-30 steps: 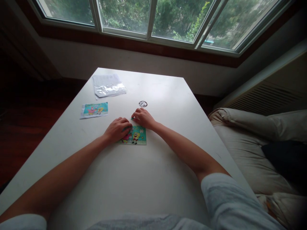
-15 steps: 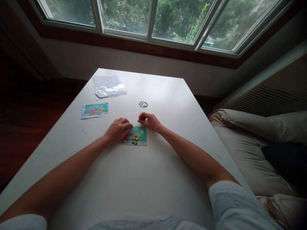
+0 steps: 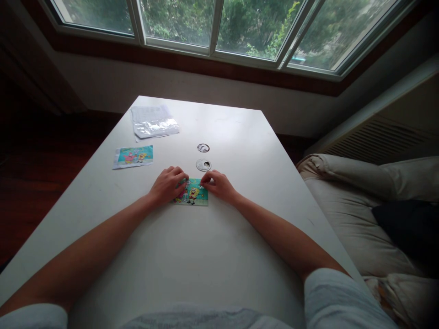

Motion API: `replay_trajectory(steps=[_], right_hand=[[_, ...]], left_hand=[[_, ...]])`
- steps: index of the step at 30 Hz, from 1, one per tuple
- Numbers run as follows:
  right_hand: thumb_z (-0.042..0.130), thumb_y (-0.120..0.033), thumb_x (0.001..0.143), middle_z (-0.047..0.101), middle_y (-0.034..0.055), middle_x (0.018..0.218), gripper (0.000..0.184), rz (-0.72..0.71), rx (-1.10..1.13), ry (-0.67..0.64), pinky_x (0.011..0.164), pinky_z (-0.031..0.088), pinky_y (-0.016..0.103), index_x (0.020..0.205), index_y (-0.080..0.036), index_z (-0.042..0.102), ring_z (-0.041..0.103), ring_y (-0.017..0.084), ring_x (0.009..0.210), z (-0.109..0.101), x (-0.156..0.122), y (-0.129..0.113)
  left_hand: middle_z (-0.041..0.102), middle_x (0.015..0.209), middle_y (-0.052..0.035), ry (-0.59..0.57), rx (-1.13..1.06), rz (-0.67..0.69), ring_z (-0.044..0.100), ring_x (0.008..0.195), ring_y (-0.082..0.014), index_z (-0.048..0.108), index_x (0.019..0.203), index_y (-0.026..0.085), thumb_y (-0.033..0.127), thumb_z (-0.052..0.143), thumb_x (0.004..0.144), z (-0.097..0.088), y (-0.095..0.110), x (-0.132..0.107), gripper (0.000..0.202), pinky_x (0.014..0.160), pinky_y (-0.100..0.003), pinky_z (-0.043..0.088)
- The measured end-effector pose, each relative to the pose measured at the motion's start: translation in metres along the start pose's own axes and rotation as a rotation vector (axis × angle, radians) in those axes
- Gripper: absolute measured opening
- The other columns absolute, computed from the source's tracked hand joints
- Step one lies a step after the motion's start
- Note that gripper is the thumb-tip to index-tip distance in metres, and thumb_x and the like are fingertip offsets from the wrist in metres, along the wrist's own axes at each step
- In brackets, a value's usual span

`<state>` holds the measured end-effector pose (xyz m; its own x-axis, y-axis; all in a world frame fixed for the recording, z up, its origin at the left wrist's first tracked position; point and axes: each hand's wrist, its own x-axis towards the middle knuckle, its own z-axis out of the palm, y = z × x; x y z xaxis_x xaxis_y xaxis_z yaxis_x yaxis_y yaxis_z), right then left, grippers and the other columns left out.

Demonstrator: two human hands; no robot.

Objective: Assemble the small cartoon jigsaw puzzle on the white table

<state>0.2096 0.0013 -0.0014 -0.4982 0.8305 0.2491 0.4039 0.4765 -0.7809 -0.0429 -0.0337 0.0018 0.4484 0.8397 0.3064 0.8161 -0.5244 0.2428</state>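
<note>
A small cartoon jigsaw puzzle [image 3: 192,193] with a teal background lies on the white table [image 3: 192,256]. My left hand [image 3: 168,183] rests on the puzzle's left edge, fingers curled and pressing it down. At the puzzle's upper right corner my right hand [image 3: 219,185] has its fingertips pinched together, apparently on a small puzzle piece that I cannot make out clearly.
A printed picture card [image 3: 133,156] of the same cartoon lies to the left. A clear plastic bag [image 3: 153,122] sits at the far left of the table. Two round cable holes [image 3: 203,165] [image 3: 203,147] lie beyond the puzzle. A cushioned seat [image 3: 363,205] stands at the right.
My right hand has drawn back from beyond the puzzle to its upper right corner, uncovering the nearer round hole. The left hand has stayed on the puzzle.
</note>
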Motion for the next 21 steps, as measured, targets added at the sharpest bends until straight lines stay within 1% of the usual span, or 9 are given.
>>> replay_trajectory(steps=[6,12,21], right_hand=[[0.069,-0.013,0.081,0.061,0.0004,0.082,0.007,-0.034,-0.034,-0.025,0.074,0.047,0.026,0.082,-0.020,0.071,0.058,0.013,0.077,0.0021,-0.0012,0.0010],[0.069,-0.014,0.082,0.056,-0.0012,0.078,0.006,-0.013,-0.064,-0.038,0.066,0.042,0.024,0.082,-0.020,0.069,0.052,0.012,0.069,0.0025,-0.0013,0.0028],[0.068,-0.012,0.084,0.060,0.0012,0.081,0.009,-0.079,-0.175,-0.017,0.073,0.043,0.027,0.083,-0.021,0.066,0.053,0.017,0.084,0.0027,-0.0018,0.0054]], left_hand=[[0.064,0.109,-0.0070,-0.001,0.004,-0.006,0.055,0.099,-0.0251,0.069,0.111,0.024,0.033,0.055,0.097,0.0002,-0.0002,0.0000,0.022,0.087,-0.041,0.044],[0.065,0.109,-0.0068,-0.003,0.014,-0.006,0.055,0.099,-0.0255,0.068,0.110,0.023,0.034,0.055,0.097,0.0003,0.0003,0.0001,0.022,0.087,-0.041,0.044],[0.065,0.109,-0.0068,-0.005,0.008,-0.008,0.055,0.100,-0.0256,0.068,0.111,0.023,0.034,0.056,0.097,0.0010,0.0003,0.0003,0.022,0.087,-0.041,0.044]])
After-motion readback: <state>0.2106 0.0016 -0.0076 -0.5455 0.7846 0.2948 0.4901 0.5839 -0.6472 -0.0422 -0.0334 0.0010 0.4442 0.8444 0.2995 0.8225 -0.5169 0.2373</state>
